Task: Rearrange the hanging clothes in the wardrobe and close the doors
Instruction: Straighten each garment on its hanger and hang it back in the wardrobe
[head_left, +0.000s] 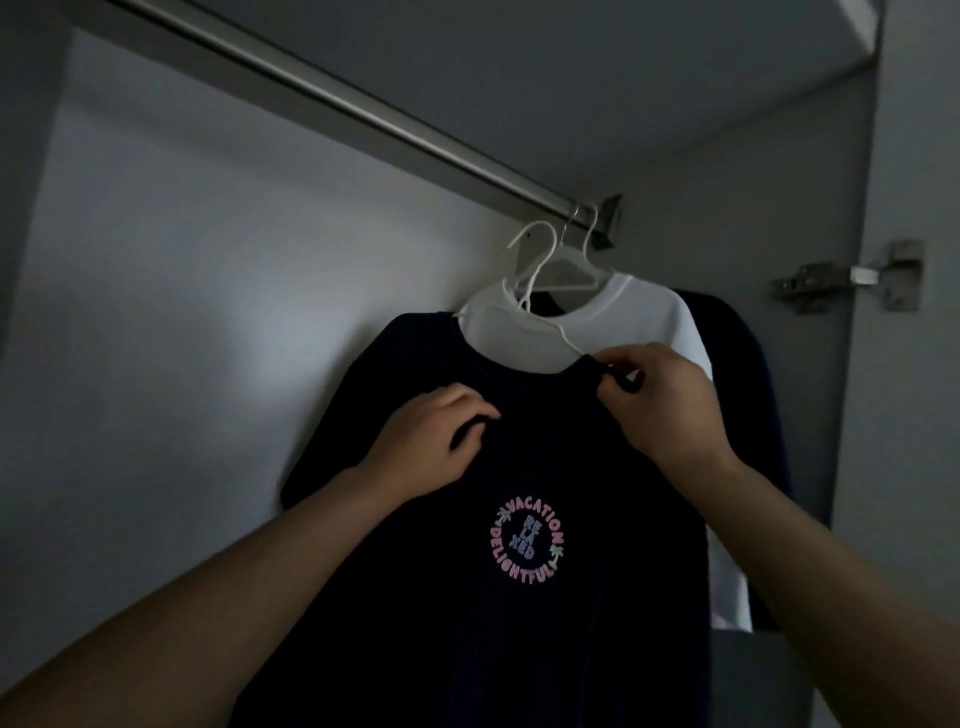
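Observation:
A dark navy T-shirt (519, 613) with a round pink print is in front of me on a white hanger (537, 270), whose hook is below the metal rail (363, 106) and not over it. My left hand (431, 441) grips a fold of the shirt's chest fabric. My right hand (660, 400) pinches the collar at the shoulder. Behind it, a white T-shirt (670, 317) hangs on the rail at its right end. A further dark garment (748, 364) hangs behind that one.
The pale back wall (182, 312) of the wardrobe fills the left. The rail's long left stretch carries no hangers. A metal door hinge (852, 278) sits on the right side panel. The wardrobe's top board lies just above the rail.

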